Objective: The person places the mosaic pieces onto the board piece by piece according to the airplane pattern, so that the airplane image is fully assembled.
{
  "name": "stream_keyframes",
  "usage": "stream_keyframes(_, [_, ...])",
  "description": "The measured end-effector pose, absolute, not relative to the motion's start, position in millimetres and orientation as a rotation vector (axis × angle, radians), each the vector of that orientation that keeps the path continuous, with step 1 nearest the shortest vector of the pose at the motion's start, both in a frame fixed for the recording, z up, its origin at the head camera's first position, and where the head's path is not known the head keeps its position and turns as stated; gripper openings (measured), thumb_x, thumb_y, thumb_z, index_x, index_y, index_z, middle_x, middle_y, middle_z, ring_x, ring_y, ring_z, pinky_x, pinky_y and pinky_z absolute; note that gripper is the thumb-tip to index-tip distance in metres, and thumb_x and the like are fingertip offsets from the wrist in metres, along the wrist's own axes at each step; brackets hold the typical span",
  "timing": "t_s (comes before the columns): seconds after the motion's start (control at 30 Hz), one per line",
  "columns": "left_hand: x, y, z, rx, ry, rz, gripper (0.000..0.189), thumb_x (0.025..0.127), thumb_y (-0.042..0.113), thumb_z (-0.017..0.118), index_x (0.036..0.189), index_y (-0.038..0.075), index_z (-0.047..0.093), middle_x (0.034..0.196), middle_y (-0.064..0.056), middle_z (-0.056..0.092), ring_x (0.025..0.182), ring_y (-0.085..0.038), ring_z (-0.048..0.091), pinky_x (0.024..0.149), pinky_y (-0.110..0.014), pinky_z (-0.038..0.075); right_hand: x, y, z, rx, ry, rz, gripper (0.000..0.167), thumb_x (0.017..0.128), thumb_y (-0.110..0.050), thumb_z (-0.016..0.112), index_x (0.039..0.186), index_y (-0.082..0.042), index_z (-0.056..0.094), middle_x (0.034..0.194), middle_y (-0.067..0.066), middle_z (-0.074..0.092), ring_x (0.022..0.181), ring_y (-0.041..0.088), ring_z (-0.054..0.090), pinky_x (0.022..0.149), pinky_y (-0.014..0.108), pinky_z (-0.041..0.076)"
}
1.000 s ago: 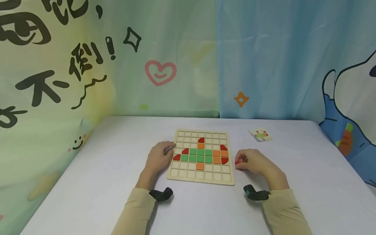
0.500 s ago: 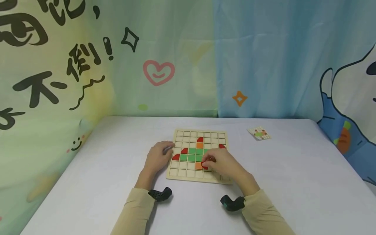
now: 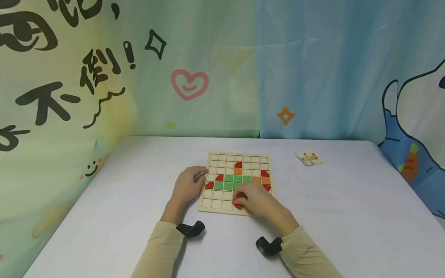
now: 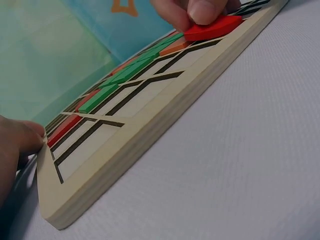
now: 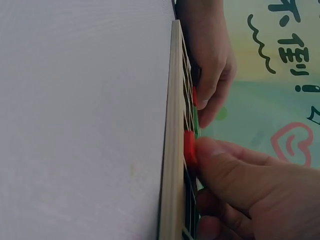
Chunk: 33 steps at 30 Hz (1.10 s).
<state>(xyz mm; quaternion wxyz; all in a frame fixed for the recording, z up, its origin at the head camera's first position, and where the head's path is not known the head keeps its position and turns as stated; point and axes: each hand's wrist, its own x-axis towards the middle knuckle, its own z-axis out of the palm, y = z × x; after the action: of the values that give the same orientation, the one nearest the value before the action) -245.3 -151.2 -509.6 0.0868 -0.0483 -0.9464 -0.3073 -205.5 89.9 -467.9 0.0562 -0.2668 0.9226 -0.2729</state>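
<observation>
In the head view a wooden grid board [image 3: 215, 205] lies on the table, with green squares [image 3: 228, 182], orange squares [image 3: 238, 171] and red quarter-circle pieces [image 3: 209, 185] in its cells. My right hand [image 3: 256, 199] is over the board's near part, pinching a red quarter-circle piece [image 4: 212, 28] between thumb and fingers. The left wrist view has this piece low over the grid, slightly tilted, beside an orange square [image 4: 173, 47]. My left hand [image 3: 189, 185] touches the board's left edge with its fingertips. The right hand covers some cells and pieces.
A small printed card [image 3: 308, 157] with a coloured grid picture lies beyond the board to the right. White cloth covers the table [image 3: 153, 166]. A printed curtain [image 3: 215, 50] hangs behind it. Each wrist carries a black camera [image 3: 191, 229].
From the table right of the board, my right hand has carried the red quarter-circle piece left over the board, then slightly lower toward the near edge. The left hand has stayed put.
</observation>
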Motion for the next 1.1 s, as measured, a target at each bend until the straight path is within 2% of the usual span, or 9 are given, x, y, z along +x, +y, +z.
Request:
stream_keyframes(0.37, [-244.7, -150.9, -508.5, -0.145, -2.813, -0.912, 0.030, 0.090, 0.023, 0.056, 0.118, 0.019, 0.067, 0.132, -0.003, 0.060, 0.130, -0.025, 0.049, 0.112, -0.045, 0.037, -204.3, 93.0, -462.1, -0.833, 2.777, -0.739, 0.013, 0.078, -0.023, 0.077, 0.077, -0.022, 0.064, 0.070, -0.013, 0.056, 0.070, 0.006, 0.050, 0.064, 0.021, 0.045])
stream_keyframes(0.63, [-245.3, -150.1, -509.4, -0.122, -2.837, -0.915, 0.031, 0.090, 0.024, 0.056, 0.119, 0.020, 0.067, 0.133, -0.003, 0.059, 0.132, -0.024, 0.047, 0.112, -0.045, 0.036, -201.9, 92.9, -461.3, -0.810, 2.771, -0.718, 0.016, 0.079, -0.020, 0.076, 0.073, -0.022, 0.062, 0.067, -0.013, 0.054, 0.069, 0.006, 0.049, 0.061, 0.021, 0.044])
stream_keyframes(1.1, [-242.9, -149.4, -511.6, -0.149, -2.803, -0.914, 0.031, 0.089, 0.023, 0.058, 0.118, 0.018, 0.067, 0.131, -0.005, 0.060, 0.129, -0.026, 0.049, 0.111, -0.047, 0.037, -198.9, 93.8, -459.7, -0.874, 2.790, -0.668, 0.015, 0.077, -0.020, 0.078, 0.077, -0.020, 0.063, 0.069, -0.012, 0.054, 0.069, 0.007, 0.048, 0.060, 0.020, 0.044])
